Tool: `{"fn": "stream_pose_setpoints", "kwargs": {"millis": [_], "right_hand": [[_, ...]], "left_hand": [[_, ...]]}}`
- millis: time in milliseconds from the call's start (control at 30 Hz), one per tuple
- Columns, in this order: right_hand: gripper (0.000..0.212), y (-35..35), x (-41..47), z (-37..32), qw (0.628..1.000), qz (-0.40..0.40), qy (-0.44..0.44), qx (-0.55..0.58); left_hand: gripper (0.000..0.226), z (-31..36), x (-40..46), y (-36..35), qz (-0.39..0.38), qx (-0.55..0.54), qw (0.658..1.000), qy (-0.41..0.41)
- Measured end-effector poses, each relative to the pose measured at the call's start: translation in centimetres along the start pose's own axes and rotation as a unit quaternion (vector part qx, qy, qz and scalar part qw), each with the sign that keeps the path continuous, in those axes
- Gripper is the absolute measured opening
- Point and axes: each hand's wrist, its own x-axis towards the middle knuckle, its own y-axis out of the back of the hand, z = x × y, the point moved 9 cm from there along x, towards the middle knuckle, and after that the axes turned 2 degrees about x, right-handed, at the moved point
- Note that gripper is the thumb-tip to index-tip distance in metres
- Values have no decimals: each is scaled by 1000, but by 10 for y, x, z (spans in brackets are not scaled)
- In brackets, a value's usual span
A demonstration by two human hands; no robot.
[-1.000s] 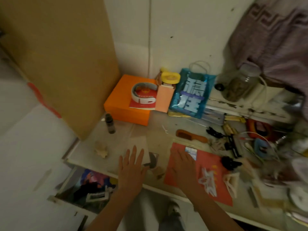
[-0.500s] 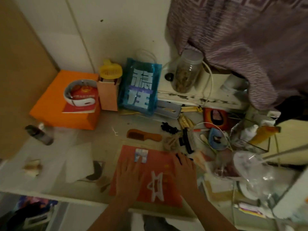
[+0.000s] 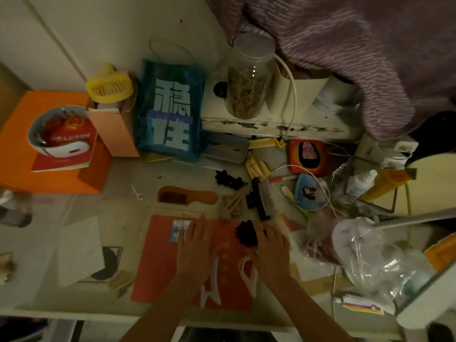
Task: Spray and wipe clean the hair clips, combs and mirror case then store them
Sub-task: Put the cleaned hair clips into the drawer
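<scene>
Both my hands lie flat on a red paper sheet (image 3: pixel 158 262) at the table's front. My left hand (image 3: pixel 195 245) has straight fingers pointing away from me. My right hand (image 3: pixel 270 245) rests beside a black hair clip (image 3: pixel 245 233), its fingers touching it. A brown wooden comb (image 3: pixel 187 196) lies just beyond the sheet. Another black hair clip (image 3: pixel 228 180) and a long black clip (image 3: pixel 259 202) lie further back. A white clip (image 3: pixel 209 287) sits on the sheet under my wrists. A small spray bottle (image 3: pixel 14 211) lies at the far left.
An orange box (image 3: pixel 17 166) holds a booklet and a white band at the back left. A blue bag (image 3: pixel 170 112), a yellow fan (image 3: pixel 109 87) and a glass jar (image 3: pixel 249 77) stand at the back. Plastic bags and clutter (image 3: pixel 365 250) fill the right. A white tissue (image 3: pixel 79 248) lies left.
My view has swung right and down over the table. Both hands have moved right across the red sheet, and my right hand has reached the black clip.
</scene>
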Motion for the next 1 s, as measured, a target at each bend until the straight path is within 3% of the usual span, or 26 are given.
{"fn": "stream_pose_setpoints", "kwargs": {"millis": [167, 467, 600, 667, 800, 900, 1000], "right_hand": [[68, -9, 9, 6, 1000, -11, -18, 12], [70, -24, 19, 6, 999, -26, -26, 18], [72, -30, 24, 7, 999, -35, -34, 23], [72, -30, 25, 9, 998, -38, -41, 35], [68, -36, 29, 12, 997, -62, -40, 33], [64, -38, 32, 13, 996, -77, -36, 36], [58, -37, 35, 13, 995, -87, -36, 32]], "left_hand": [[66, 1, 27, -9, -3, -21, 1000, -7], [59, 8, 55, 1, 70, -99, 993, -11], [59, 10, 71, -12, 14, -101, 995, 13], [53, 11, 74, -10, 28, -119, 992, 12], [45, 9, 78, -15, 18, -207, 977, 46], [40, 7, 80, -22, -3, -317, 943, 101], [41, 10, 76, -12, 21, -326, 940, 101]]}}
